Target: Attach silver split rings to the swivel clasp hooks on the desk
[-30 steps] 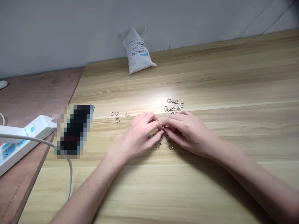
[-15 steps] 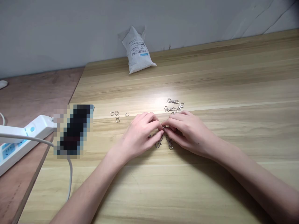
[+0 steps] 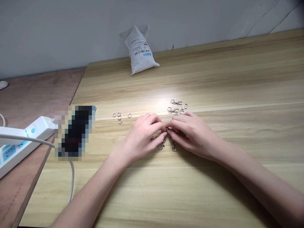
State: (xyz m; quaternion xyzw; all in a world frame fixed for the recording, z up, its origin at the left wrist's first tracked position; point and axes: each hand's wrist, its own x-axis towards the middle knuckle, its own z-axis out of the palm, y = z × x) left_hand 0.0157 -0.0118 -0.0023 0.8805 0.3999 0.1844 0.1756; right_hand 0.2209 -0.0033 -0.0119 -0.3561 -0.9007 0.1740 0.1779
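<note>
My left hand and my right hand meet over the table, thumbs and index fingers closed in a pinch. Between the fingertips is a small metal key-ring part, mostly hidden, so its exact form cannot be made out. Swivel clasps with rings lie close by: one clasp under my left fingers and another clasp beneath my right thumb. Beyond my right hand rest several more, among them a clasp and a clasp. Loose metal rings lie to the left of my left hand.
A white plastic parcel bag with a label stands by the wall at the back. On the left are a blurred-out phone-like object, a white cable and a white power strip. The wooden table abuts a lower reddish surface.
Both hands keep their pinch in nearly the same place. The view has shifted very slightly; the clasps and rings lie as before.
</note>
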